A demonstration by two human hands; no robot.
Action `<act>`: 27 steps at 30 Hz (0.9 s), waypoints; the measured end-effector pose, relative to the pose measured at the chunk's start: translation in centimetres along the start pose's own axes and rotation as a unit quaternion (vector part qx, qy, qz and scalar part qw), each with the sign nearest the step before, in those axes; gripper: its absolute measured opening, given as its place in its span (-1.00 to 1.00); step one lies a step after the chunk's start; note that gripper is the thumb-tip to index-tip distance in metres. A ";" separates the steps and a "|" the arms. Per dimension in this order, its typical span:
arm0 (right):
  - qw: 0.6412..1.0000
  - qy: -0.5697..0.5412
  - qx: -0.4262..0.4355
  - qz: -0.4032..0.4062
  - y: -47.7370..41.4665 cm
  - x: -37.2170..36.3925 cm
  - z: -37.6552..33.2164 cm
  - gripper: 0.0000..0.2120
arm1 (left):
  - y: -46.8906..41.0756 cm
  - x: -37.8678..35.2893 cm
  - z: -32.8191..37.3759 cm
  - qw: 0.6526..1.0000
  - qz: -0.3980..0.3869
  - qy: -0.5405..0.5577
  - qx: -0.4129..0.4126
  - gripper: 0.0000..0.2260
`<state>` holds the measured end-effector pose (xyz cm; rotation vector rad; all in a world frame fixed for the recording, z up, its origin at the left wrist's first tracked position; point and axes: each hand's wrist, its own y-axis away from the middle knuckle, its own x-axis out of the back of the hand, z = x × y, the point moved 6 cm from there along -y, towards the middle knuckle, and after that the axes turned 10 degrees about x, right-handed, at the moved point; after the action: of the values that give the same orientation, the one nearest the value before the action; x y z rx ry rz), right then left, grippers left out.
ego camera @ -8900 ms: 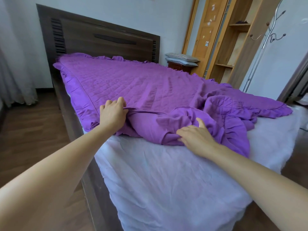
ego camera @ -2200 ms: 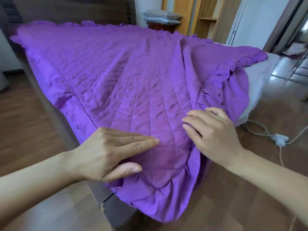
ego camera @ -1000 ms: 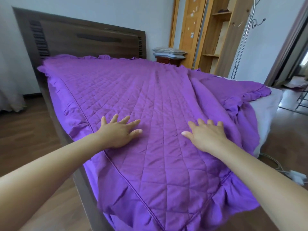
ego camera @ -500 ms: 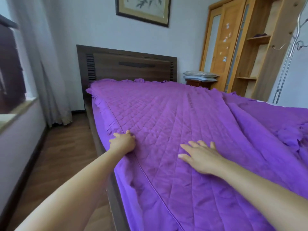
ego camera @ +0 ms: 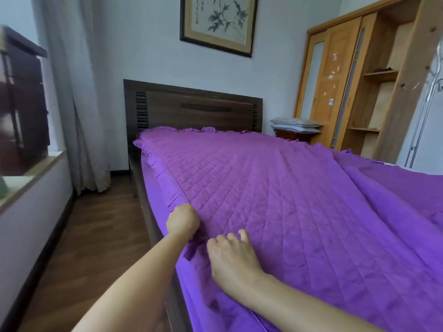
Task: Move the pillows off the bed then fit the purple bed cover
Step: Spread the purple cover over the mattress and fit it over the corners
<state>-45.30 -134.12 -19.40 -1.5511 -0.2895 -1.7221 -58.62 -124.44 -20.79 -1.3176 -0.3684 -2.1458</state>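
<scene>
The quilted purple bed cover (ego camera: 275,188) with a ruffled border lies spread over the bed from the dark wooden headboard (ego camera: 194,109) down past my arms. My left hand (ego camera: 182,221) grips the cover's seam at the bed's left edge, fingers curled into the cloth. Just right of it my right hand (ego camera: 231,257) rests on the cover near the same edge, its fingers bent and their tips hidden in the fabric. Two pillows (ego camera: 296,124) are stacked on a nightstand right of the headboard. At the right a fold crosses the cover.
A wood floor aisle (ego camera: 91,236) runs along the bed's left side, bounded by a window ledge (ego camera: 26,180) and a curtain (ego camera: 79,111). A wooden wardrobe with shelves (ego camera: 359,87) and a metal coat stand (ego camera: 424,104) stand at the right. A framed picture (ego camera: 218,22) hangs above the headboard.
My left hand has closed into a grip on the cover's left seam. My right hand slid left across the cover to lie beside it. My view lifted toward the headboard.
</scene>
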 end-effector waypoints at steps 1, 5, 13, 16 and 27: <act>1.000 0.001 0.012 0.021 0.0 0.1 -0.3 -0.66 | 0.0 0.1 -0.1 1.000 0.013 -0.012 -0.009 -0.76; 0.998 -0.025 0.043 0.039 -0.2 -0.1 -1.7 -0.69 | -0.2 0.6 -0.9 0.992 0.046 -0.096 -0.061 -0.75; 0.987 -0.136 -0.080 -0.037 -1.9 -0.1 5.0 -0.65 | -0.2 0.3 1.8 0.973 0.076 -0.140 -0.170 -0.61; 0.969 -0.087 -0.172 -0.154 0.2 -2.4 12.3 -0.48 | 1.7 -3.1 3.8 0.954 -0.088 -0.164 -0.237 -0.52; 0.835 0.024 -0.464 -0.296 26.3 -12.3 46.3 0.13 | 10.0 -6.3 10.3 0.882 -0.229 -0.208 -0.357 -0.48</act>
<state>5.88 -117.49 -28.74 -2.2412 0.1680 -2.6173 -42.98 -124.87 -22.15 -2.3237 -0.0304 -2.4870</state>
